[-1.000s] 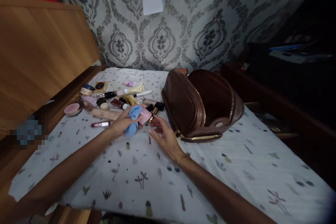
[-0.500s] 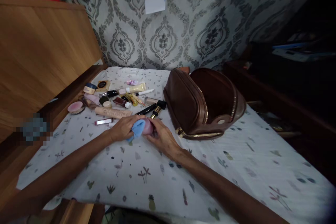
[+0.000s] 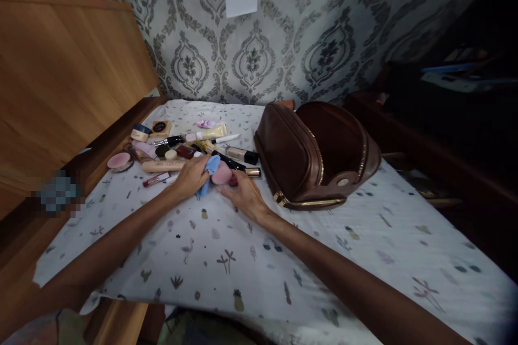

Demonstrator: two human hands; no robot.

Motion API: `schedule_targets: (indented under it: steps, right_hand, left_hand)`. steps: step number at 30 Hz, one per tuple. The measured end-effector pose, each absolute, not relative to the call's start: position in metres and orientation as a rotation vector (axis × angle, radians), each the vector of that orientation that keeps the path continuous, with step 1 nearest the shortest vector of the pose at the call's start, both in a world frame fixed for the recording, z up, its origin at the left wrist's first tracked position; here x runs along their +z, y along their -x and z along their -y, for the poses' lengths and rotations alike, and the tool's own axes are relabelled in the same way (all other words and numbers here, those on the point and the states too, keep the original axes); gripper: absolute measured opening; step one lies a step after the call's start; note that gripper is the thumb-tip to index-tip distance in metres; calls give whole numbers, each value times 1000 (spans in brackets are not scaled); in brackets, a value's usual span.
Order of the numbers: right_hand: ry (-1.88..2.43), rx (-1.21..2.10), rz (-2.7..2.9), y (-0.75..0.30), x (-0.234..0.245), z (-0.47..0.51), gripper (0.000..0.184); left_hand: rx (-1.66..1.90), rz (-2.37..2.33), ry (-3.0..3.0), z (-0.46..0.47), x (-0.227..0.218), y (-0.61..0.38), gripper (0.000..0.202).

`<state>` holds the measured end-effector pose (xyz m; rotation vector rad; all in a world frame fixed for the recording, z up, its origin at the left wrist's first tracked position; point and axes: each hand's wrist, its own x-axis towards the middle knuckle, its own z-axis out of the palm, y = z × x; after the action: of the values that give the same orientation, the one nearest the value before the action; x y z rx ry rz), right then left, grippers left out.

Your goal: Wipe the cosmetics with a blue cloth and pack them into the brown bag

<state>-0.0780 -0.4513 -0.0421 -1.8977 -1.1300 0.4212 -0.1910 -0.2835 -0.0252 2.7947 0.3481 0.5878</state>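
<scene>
My left hand (image 3: 191, 177) is closed on a light blue cloth (image 3: 212, 164), part of which hangs below the fingers. Against the cloth is a pink rounded cosmetic item (image 3: 222, 173), gripped by my right hand (image 3: 244, 194); its exact kind is unclear. Just beyond both hands lie a black tube with a gold end (image 3: 252, 172) and a foundation bottle with a black cap (image 3: 243, 154). A beige tube (image 3: 162, 166) and a lip gloss (image 3: 156, 180) rest left of my left hand.
A brown cosmetic bag (image 3: 289, 156) stands unzipped at the right. More cosmetics, including a pink compact (image 3: 120, 161) and a cream tube (image 3: 212, 132), are spread at the left. A wooden panel (image 3: 73, 54) borders the left side, and a patterned wall (image 3: 275, 54) the back.
Both hands have moved slightly away from me, with the cloth and pink item. The foundation bottle and the gold-ended black tube now lie turned more sideways beyond my hands.
</scene>
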Motion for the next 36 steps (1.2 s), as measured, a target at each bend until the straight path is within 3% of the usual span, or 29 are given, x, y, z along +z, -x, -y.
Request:
schedule_targets:
  steps: [6,10,14,19,26,32,36]
  right_hand:
    - [1763,404,1083,77,-50,453,58]
    - [1726,424,1078,73,-51,465,60]
    - [1682,461,1148,70,-49,477,48]
    - [1640,422,1137,71,-52,481,43]
    - [1631,234,1353,75,-55,482,45]
    - [1624,322,1358,73,-57,486,56]
    - [1611,482,1251,68,-59,488,58]
  left_hand:
    - [636,-307,-2397,314,-18,199,22]
    - [710,-511,-2163,318,-18,204,36]
    - [714,-351,-2340,331,-23,209,50]
    - [775,55,-2790,341,-31,206,33]
    - [598,-160,-2596,329,-29,199,35]
    - [441,-73,-2523,317,-36,202,55]
    - [391,-41,-2562,314,-43,208,87]
